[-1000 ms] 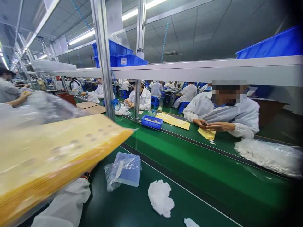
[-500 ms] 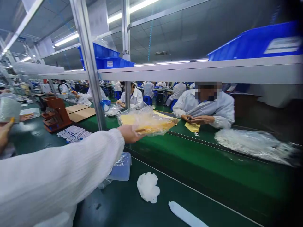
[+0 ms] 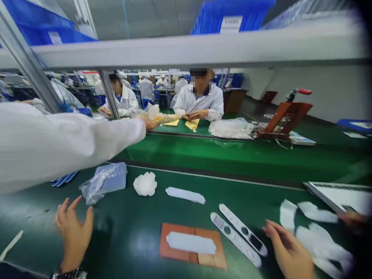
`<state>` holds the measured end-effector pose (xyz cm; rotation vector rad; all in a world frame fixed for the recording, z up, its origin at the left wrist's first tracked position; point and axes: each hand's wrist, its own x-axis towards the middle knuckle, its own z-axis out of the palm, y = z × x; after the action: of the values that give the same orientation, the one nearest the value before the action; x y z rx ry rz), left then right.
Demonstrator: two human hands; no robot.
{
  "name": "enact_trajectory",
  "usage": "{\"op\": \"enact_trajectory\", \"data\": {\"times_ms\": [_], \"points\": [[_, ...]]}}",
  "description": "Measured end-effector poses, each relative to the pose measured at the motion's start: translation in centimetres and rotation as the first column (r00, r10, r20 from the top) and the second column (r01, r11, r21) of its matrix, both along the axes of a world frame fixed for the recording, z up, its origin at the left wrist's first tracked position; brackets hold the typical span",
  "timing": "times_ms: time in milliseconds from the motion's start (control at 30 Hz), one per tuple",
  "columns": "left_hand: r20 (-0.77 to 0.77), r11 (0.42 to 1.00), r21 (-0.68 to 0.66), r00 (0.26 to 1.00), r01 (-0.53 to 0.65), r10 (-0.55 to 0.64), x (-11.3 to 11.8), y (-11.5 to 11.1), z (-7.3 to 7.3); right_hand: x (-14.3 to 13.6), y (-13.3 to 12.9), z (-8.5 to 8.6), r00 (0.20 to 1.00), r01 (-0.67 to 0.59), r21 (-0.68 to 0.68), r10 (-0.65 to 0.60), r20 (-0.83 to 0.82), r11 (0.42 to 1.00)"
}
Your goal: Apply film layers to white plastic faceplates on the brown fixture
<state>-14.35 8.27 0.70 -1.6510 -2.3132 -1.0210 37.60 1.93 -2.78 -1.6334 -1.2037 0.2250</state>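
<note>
My left hand (image 3: 74, 228) is raised over the green table, fingers spread and nothing in them; a dark watch band circles its wrist. Nearest to it is a clear plastic bag around a bluish flat piece (image 3: 112, 179). My right hand (image 3: 290, 250), slightly blurred, has its fingers stretched out loosely, with no object visible in them. Just left of it lie two slim white panels (image 3: 236, 238) with printed marks and dark windows. A brown block (image 3: 193, 259) between my hands carries a pale elongated strip (image 3: 190, 243). Farther back lies another pale strip (image 3: 185, 195).
A co-worker's white sleeve (image 3: 72, 143) reaches across from the left, its hand at a bag of yellow pieces (image 3: 158, 117). White paper pieces (image 3: 322, 244) lie at right, crumpled white material (image 3: 145, 184) at mid-table. A shelf beam (image 3: 174, 50) spans overhead; a person (image 3: 200, 100) sits opposite.
The view has swung right and down, bringing both my hands, the brown block and the printed panels into sight. The co-worker's hand with the bag appears farther off, near the opposite side.
</note>
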Motion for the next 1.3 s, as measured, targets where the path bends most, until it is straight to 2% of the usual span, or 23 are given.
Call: {"op": "enact_trajectory", "data": {"times_ms": [33, 67, 100, 167, 200, 233, 267, 300, 400, 500, 600, 767, 833, 933, 1000, 1100, 1200, 1300], "points": [[0.027, 0.994, 0.006, 0.994, 0.109, -0.109, 1.6, -0.8, -0.5, -0.3, -0.1, -0.6, 0.994, 0.095, -0.008, -0.095, -0.047, 0.995], [0.061, 0.965, -0.012, 0.964, 0.261, -0.26, 3.3, -1.6, -0.9, -0.7, -0.2, -1.0, 0.995, 0.079, -0.04, -0.081, -0.058, 0.996], [0.109, 0.901, -0.059, 0.9, 0.429, -0.421, 5.1, -2.3, -1.1, -1.3, -0.2, -1.2, 0.996, 0.062, -0.061, -0.066, -0.064, 0.996], [0.224, 0.674, -0.21, 0.705, 0.709, -0.672, 8.4, -3.5, -1.3, -2.7, -0.3, -1.1, 0.997, -0.059, -0.082, 0.055, -0.05, 0.995], [0.267, 0.56, -0.28, 0.624, 0.779, -0.735, 9.7, -3.9, -1.3, -3.5, -0.5, -0.9, 0.986, -0.167, -0.084, 0.166, -0.018, 0.982], [0.294, 0.473, -0.337, 0.569, 0.814, -0.768, 10.8, -4.1, -1.4, -4.3, -0.6, -0.5, 0.958, -0.282, -0.096, 0.285, 0.027, 0.955], [0.306, 0.42, -0.378, 0.54, 0.825, -0.784, 11.7, -4.1, -1.6, -5.1, -0.8, -0.1, 0.914, -0.387, -0.121, 0.397, 0.078, 0.914], [0.309, 0.393, -0.407, 0.53, 0.824, -0.79, 12.2, -4.0, -1.8, -5.7, -1.0, 0.2, 0.862, -0.47, -0.158, 0.49, 0.13, 0.869], [0.303, 0.402, -0.43, 0.549, 0.809, -0.779, 12.8, -3.3, -2.6, -7.0, -1.4, 0.6, 0.739, -0.56, -0.286, 0.625, 0.251, 0.777], [0.318, 0.411, -0.421, 0.556, 0.808, -0.768, 12.7, -2.6, -3.0, -7.3, -1.2, 0.3, 0.682, -0.558, -0.385, 0.671, 0.292, 0.735], [0.336, 0.407, -0.422, 0.557, 0.81, -0.76, 12.7, -2.3, -3.0, -7.3, -0.9, 0.0, 0.666, -0.563, -0.427, 0.694, 0.272, 0.708], [0.332, 0.412, -0.427, 0.564, 0.805, -0.756, 12.7, -2.4, -3.1, -7.4, -1.0, 0.0, 0.69, -0.536, -0.436, 0.673, 0.266, 0.723], [0.317, 0.393, -0.418, 0.537, 0.819, -0.782, 12.5, -2.2, -2.8, -7.3, -1.1, 0.3, 0.682, -0.535, -0.449, 0.68, 0.271, 0.715], [0.308, 0.303, -0.408, 0.442, 0.861, -0.842, 12.4, -1.0, -1.5, -7.4, -0.7, 1.2, 0.657, -0.548, -0.463, 0.701, 0.277, 0.697], [0.295, 0.279, -0.376, 0.399, 0.884, -0.868, 12.9, 0.6, -0.4, -7.5, 0.4, 1.9, 0.648, -0.559, -0.438, 0.701, 0.298, 0.704], [0.191, 0.357, -0.247, 0.406, 0.901, -0.893, 14.7, 4.0, 0.2, -8.2, 3.8, 2.4, 0.663, -0.539, -0.361, 0.647, 0.375, 0.761], [0.127, 0.421, -0.177, 0.445, 0.89, -0.887, 16.7, 7.4, -1.0, -8.9, 8.1, 1.7, 0.687, -0.486, -0.326, 0.585, 0.431, 0.811], [0.102, 0.463, -0.151, 0.479, 0.874, -0.872, 17.8, 9.5, -2.7, -9.3, 11.2, 0.3, 0.693, -0.471, -0.325, 0.572, 0.438, 0.82]]}}
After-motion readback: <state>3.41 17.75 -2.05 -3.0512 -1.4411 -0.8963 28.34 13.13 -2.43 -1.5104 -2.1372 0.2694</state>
